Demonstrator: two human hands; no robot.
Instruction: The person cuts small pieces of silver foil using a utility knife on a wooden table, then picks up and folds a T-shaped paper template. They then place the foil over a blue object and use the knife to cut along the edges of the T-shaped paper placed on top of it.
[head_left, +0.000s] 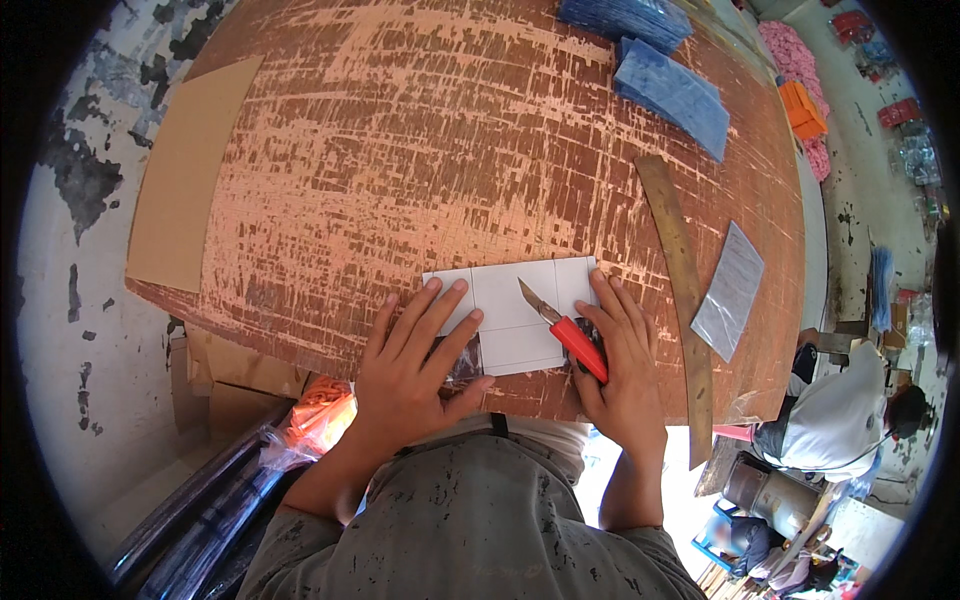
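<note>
A white card (520, 345) with thin lines across it lies near the front edge of the worn table. Spread and stretched out, my left hand (415, 355) rests on the card's left end. My right hand (625, 370) presses its fingertips on the right end, while a red utility knife (578, 350) sits between its thumb and forefinger. The knife's bare blade points up and left over the card. Dark glossy patches show beside the card near both hands; what they are I cannot tell.
To the right lie a long worn ruler-like strip (680, 300) and a clear plastic sleeve (730, 290). Bluish plastic sleeves (670, 90) are stacked at the far right. A brown cardboard sheet (190, 175) lies at the left edge. Another person (830, 420) is beyond the table's right side.
</note>
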